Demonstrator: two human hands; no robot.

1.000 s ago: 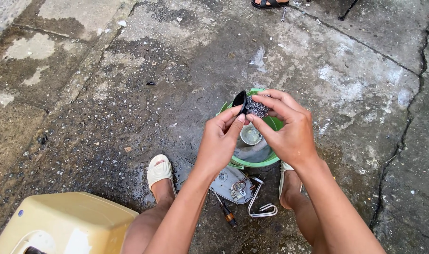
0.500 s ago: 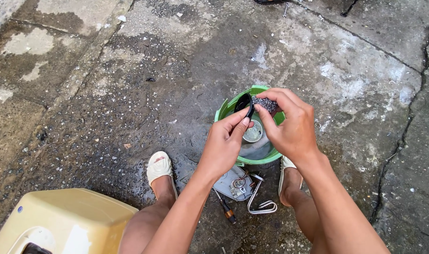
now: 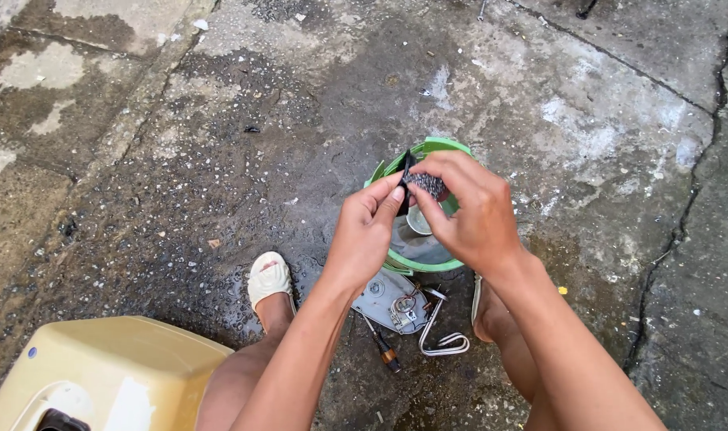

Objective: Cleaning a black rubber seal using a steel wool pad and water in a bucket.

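Note:
My left hand (image 3: 365, 230) and my right hand (image 3: 469, 209) meet over a green bowl (image 3: 440, 145) standing on wet concrete. Together they pinch a small dark part: my left fingertips grip a black ring-like piece (image 3: 405, 177), and my right fingers press a grey steel-wool scrubber (image 3: 426, 184) against it. Inside the bowl I see greyish liquid and a small round metal piece (image 3: 417, 221). Both hands hover just above the bowl's rim.
On the ground below the bowl lie a grey metal plate with wiring (image 3: 394, 302), a bent white heating element (image 3: 440, 329) and a screwdriver (image 3: 382, 349). My feet in white sandals (image 3: 269, 279) flank them. A yellow plastic stool (image 3: 100, 371) stands at lower left.
My view has drifted, so the bowl and hands sit slightly lower and to the right. My hands keep rubbing the dark part with the scrubber.

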